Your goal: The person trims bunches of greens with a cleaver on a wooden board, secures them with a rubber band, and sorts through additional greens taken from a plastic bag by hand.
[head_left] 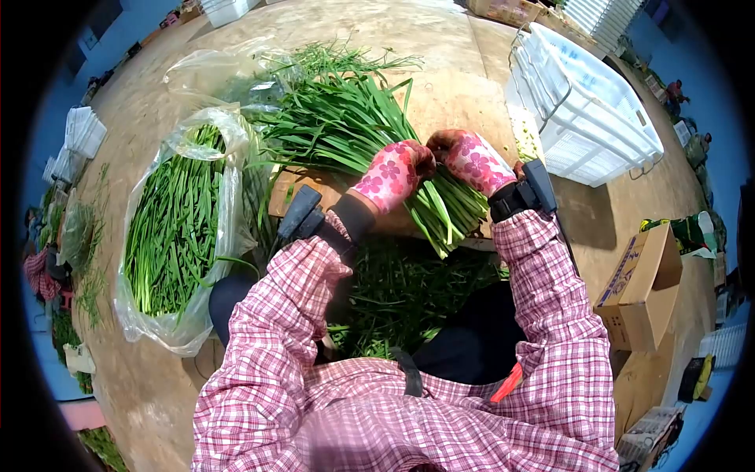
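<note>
Pink flowers pattern the gloves on both hands, the left hand [395,173] and the right hand [475,162], which meet just beside each other over a thick bunch of long, flat green stalks [346,122]. Fingers on each hand curl inward at the bunch; their tips are shadowed and partly hidden, so I cannot tell whether they pinch the stalks or something thin between them. Most of the bunch lies across a pale brown wooden board [450,106], leaves toward the upper left, while the lighter stalk ends slant past the hands toward the board's near edge.

Left of the board stands a clear plastic bag [174,329] packed with upright green stalks [177,228]. Right of it sits a white slatted plastic crate [591,135], and nearer the body, an open brown cardboard box [635,315]. Loose green leaves [393,295] lie in shade between the dark-clothed legs. Pink-and-white checked sleeves [263,315] cover both arms.
</note>
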`<state>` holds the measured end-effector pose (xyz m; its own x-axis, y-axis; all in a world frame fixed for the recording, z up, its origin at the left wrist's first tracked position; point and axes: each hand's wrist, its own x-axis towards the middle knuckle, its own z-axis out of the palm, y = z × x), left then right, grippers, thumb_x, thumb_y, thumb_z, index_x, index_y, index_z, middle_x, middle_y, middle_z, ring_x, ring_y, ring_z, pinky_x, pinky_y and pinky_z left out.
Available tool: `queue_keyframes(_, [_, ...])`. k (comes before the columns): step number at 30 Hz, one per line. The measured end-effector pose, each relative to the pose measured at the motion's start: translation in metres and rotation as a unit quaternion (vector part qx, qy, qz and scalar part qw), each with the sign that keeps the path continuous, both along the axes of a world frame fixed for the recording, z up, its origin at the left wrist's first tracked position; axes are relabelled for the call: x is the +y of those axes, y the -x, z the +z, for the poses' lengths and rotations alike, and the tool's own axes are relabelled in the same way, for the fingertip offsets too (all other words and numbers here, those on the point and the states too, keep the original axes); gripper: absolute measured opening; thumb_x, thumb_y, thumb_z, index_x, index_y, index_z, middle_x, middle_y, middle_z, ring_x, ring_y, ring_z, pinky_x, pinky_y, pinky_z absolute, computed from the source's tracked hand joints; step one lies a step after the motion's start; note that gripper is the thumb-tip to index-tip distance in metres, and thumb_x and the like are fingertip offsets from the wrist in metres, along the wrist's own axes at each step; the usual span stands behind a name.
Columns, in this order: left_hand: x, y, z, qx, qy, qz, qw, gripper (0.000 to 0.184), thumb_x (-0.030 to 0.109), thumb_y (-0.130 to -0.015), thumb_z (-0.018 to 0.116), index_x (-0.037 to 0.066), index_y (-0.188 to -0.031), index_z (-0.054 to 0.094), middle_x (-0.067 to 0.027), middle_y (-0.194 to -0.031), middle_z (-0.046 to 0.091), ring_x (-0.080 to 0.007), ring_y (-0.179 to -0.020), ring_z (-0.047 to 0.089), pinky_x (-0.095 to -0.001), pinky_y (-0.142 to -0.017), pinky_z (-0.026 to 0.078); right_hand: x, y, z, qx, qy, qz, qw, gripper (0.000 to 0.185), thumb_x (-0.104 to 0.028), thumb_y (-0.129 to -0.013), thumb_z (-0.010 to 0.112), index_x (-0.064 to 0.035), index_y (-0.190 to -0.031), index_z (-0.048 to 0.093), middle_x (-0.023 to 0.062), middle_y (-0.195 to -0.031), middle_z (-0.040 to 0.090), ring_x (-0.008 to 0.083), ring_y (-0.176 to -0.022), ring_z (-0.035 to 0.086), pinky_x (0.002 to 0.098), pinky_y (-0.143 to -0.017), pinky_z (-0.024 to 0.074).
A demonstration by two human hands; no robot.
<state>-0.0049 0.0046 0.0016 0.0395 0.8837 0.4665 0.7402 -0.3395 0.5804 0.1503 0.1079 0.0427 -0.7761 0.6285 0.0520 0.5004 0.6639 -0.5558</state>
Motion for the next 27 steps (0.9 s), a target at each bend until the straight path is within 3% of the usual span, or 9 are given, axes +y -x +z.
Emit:
queue_keyframes(5, [0.011,-0.004,0.01,-0.015,0.081,0.093,0.992,0.01,0.012,-0.084,0.067,0.004,-0.088,0.065,-0.0165,-0.085,0.065,-0.0343,-0.081,0.064,-0.0394,-0.067,0.051,-0.028,-0.01,-0.001,-0.05,-0.012,-0.089,0.995,0.029,-0.027,-0.088,0.06,-0.0009,-0.099,0.067,0.0229,-0.089,0.067,0.0379,-0.087,0.065,0.0405,-0.077,0.0507])
queue_keyframes(7, [0.021,0.0,0.007,0.084,-0.007,0.086,0.993,0.012,0.014,-0.081,0.069,0.004,-0.087,0.065,-0.0164,-0.084,0.066,-0.0349,-0.08,0.065,-0.0427,-0.068,0.052,-0.042,0.0,-0.014,-0.024,-0.04,-0.129,0.991,0.031,-0.03,-0.088,0.061,-0.0018,-0.101,0.067,0.0211,-0.09,0.068,0.0367,-0.087,0.066,0.0393,-0.078,0.0509])
queue_keyframes(10, [0.031,0.002,0.023,0.142,0.143,0.061,0.978,0.015,0.01,-0.077,0.069,0.005,-0.09,0.067,-0.0165,-0.085,0.067,-0.0348,-0.081,0.066,-0.044,-0.068,0.052,-0.038,0.0,-0.02,0.074,0.016,-0.088,0.993,0.029,-0.025,-0.089,0.063,-0.0006,-0.103,0.066,0.0212,-0.09,0.068,0.0332,-0.088,0.067,0.036,-0.08,0.0509])
queue_keyframes(13, [0.013,0.025,0.037,0.173,0.01,-0.091,0.981,0.055,0.021,-0.074,0.074,0.009,-0.125,0.057,-0.0175,-0.126,0.056,-0.0368,-0.114,0.055,-0.0424,-0.092,0.047,-0.019,-0.045,-0.008,0.126,-0.006,-0.12,0.985,0.03,-0.024,-0.092,0.062,0.0006,-0.108,0.066,0.0163,-0.098,0.07,0.0274,-0.09,0.067,0.0355,-0.081,0.0509])
queue_keyframes(15, [-0.005,0.021,0.043,0.398,0.041,-0.036,0.916,0.09,0.033,-0.067,0.08,0.009,-0.143,0.039,-0.0154,-0.147,0.037,-0.0379,-0.134,0.037,-0.0455,-0.11,0.03,-0.016,-0.09,0.0,0.172,0.062,-0.208,0.961,0.031,-0.029,-0.09,0.062,-0.0024,-0.107,0.067,0.0181,-0.106,0.067,0.0331,-0.097,0.065,0.0388,-0.086,0.0492])
queue_keyframes(17, [-0.007,0.007,0.037,0.478,0.067,-0.071,0.873,0.12,0.041,-0.052,0.085,0.008,-0.15,0.025,-0.0161,-0.155,0.026,-0.0336,-0.144,0.022,-0.0472,-0.118,0.012,-0.014,-0.125,-0.008,0.059,-0.001,-0.249,0.967,0.03,-0.026,-0.089,0.063,-0.0048,-0.11,0.066,0.0173,-0.105,0.068,0.0326,-0.098,0.065,0.0399,-0.085,0.0505])
queue_keyframes(20, [-0.006,-0.026,0.034,0.44,0.036,-0.127,0.888,0.118,0.042,-0.054,0.085,0.009,-0.15,0.025,-0.016,-0.155,0.026,-0.033,-0.143,0.024,-0.0472,-0.118,0.013,-0.025,-0.14,-0.026,-0.181,-0.069,-0.214,0.957,0.032,-0.027,-0.084,0.066,-0.0089,-0.11,0.066,0.0168,-0.102,0.068,0.0337,-0.1,0.065,0.0423,-0.086,0.0508])
queue_keyframes(24, [-0.001,-0.04,0.04,0.39,0.074,-0.148,0.906,0.11,0.05,-0.062,0.079,0.012,-0.15,0.025,-0.0198,-0.142,0.043,-0.0373,-0.123,0.048,-0.0509,-0.104,0.035,-0.023,-0.139,-0.052,-0.233,-0.206,-0.175,0.934,0.048,-0.005,-0.078,0.06,-0.0051,-0.126,0.056,0.0186,-0.104,0.065,0.0393,-0.101,0.059,0.0455,-0.085,0.0491])
queue_keyframes(27, [0.004,-0.041,0.044,0.455,0.12,-0.081,0.878,0.105,0.048,-0.069,0.075,0.014,-0.152,0.022,-0.0192,-0.135,0.049,-0.0365,-0.119,0.052,-0.0491,-0.103,0.037,-0.02,-0.136,-0.052,-0.238,-0.184,-0.2,0.932,0.056,-0.008,-0.075,0.063,-0.0035,-0.129,0.052,0.0216,-0.106,0.064,0.0389,-0.102,0.059,0.0449,-0.087,0.0492])
